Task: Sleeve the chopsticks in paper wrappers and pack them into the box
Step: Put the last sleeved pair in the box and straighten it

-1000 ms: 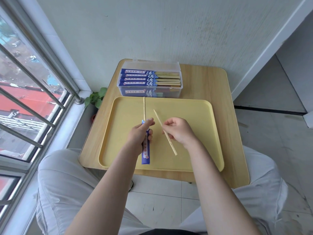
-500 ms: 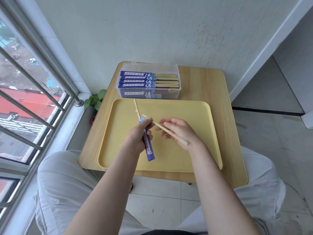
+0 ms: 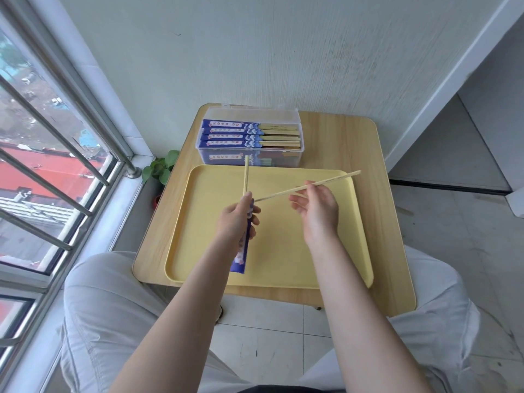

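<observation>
While left fingers [image 3: 246,200] grip the wrapper [image 3: 242,245], right fingers [image 3: 310,185] pinch a chopstick [image 3: 286,191].

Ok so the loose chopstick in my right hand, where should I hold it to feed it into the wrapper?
Probably pinch the loose chopstick mid-shaft from above, where the right hand holds it now. Its near tip already points at the wrapper mouth by the left hand, so the long tail stays clear.

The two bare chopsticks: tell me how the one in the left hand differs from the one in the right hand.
The left-hand chopstick already sits in the blue wrapper, only its upper part showing; the right-hand chopstick is fully bare. The left-hand chopstick points away toward the box; the right-hand chopstick slants across, its tip near the wrapper's mouth. The left hand grips the wrapper; the right hand pinches wood directly. Both are pale wood.
</observation>
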Available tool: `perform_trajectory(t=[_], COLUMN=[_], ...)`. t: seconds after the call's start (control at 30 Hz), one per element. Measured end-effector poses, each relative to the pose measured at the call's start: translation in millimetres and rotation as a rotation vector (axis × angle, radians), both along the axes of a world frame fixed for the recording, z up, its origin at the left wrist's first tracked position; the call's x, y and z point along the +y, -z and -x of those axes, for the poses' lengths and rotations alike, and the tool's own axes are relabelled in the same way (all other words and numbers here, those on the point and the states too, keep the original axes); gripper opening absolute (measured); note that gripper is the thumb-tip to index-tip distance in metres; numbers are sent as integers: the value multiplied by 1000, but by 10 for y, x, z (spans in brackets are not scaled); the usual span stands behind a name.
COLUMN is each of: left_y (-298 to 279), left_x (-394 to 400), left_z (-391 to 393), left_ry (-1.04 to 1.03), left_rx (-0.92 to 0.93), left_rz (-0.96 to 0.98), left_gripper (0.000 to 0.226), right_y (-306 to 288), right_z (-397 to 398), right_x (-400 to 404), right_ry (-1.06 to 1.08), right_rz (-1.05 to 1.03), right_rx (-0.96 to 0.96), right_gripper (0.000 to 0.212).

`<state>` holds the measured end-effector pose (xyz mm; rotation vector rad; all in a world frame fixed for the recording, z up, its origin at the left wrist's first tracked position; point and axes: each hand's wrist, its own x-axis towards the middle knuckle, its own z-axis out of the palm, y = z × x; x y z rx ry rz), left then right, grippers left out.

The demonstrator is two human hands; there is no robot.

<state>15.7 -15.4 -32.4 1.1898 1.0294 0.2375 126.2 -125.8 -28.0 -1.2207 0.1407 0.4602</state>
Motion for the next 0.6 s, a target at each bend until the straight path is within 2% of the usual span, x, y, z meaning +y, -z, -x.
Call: perform_trajectory(t=[0.07, 0.2, 0.3, 0.5, 0.6], left_y=[-10, 14, -1, -56, -82], left_x=[11, -14, -46, -95, -111], left_z=[35, 45, 38, 15, -3], left_ry=[23, 126, 224, 312, 351], left_rx=[54, 122, 161, 128, 125], left_rz=[-44, -167, -227, -216, -208], left_gripper=[57, 53, 50, 42, 45], right_y=[-35, -37, -26, -21, -21], right_z=[-101, -211, -212, -136, -93], right_x=[-45, -88, -77, -36, -19], right_ry=[113, 188, 151, 22, -108], right_rz=[8, 76, 122, 227, 325], right_rx=[2, -13, -47, -152, -246], right_gripper=[8, 12, 15, 20, 19])
